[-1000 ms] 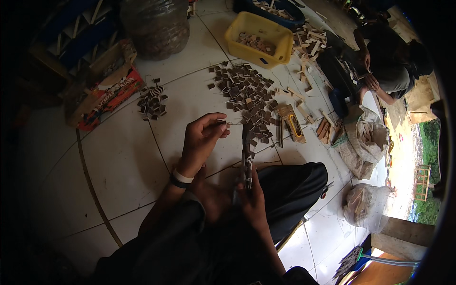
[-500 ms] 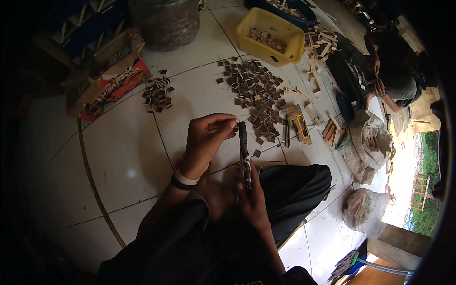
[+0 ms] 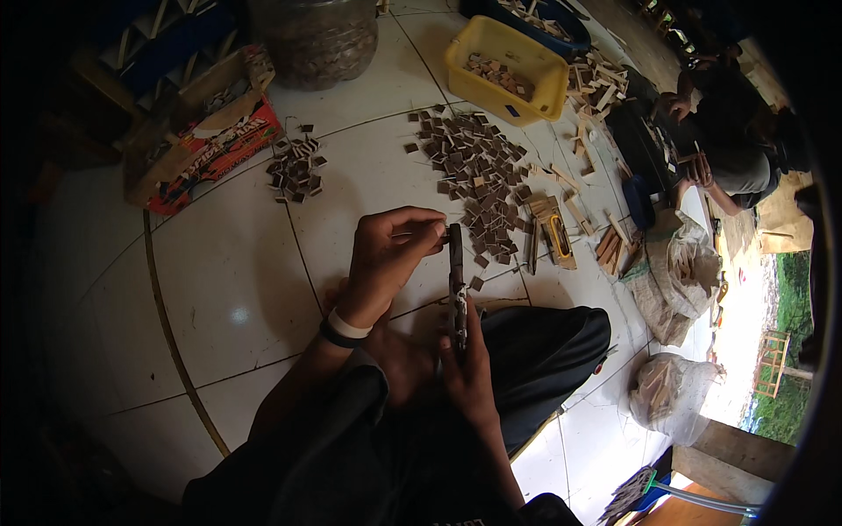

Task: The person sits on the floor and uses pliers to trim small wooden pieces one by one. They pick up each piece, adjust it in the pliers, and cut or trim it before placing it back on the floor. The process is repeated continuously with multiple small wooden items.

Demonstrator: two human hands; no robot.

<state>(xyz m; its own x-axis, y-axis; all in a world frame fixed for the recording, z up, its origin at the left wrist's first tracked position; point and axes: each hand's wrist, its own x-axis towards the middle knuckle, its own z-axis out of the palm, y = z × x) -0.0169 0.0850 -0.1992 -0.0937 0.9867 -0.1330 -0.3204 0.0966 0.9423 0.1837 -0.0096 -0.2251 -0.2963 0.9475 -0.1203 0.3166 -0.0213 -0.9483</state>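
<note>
My right hand (image 3: pixel 470 373) is wrapped round the lower part of a dark, narrow stick (image 3: pixel 455 254), which stands nearly upright over my lap. White smears mark the stick around its middle. At its upper end, the thumb and fingers of my left hand (image 3: pixel 386 263) are pinched together; what they hold, if anything, is too small and hidden to make out. Beyond my hands, a large pile of small square brown wooden tiles (image 3: pixel 478 171), many with thin pins or wires, covers the white floor. A smaller heap of similar pieces (image 3: pixel 296 167) lies to the left.
A yellow tub (image 3: pixel 456 74) with wooden bits stands at the back, beside a blue basin (image 3: pixel 561 39). A red printed carton (image 3: pixel 219 140) and a clear container (image 3: pixel 320 44) are far left. A yellow-handled tool (image 3: pixel 555 235) and sacks (image 3: pixel 671 276) lie right. Another person (image 3: pixel 724 149) sits far right.
My left fingertips have closed in on the stick's upper end, covering the small pale spot seen there before. The stick has shifted slightly right. The other person's hands have moved a little.
</note>
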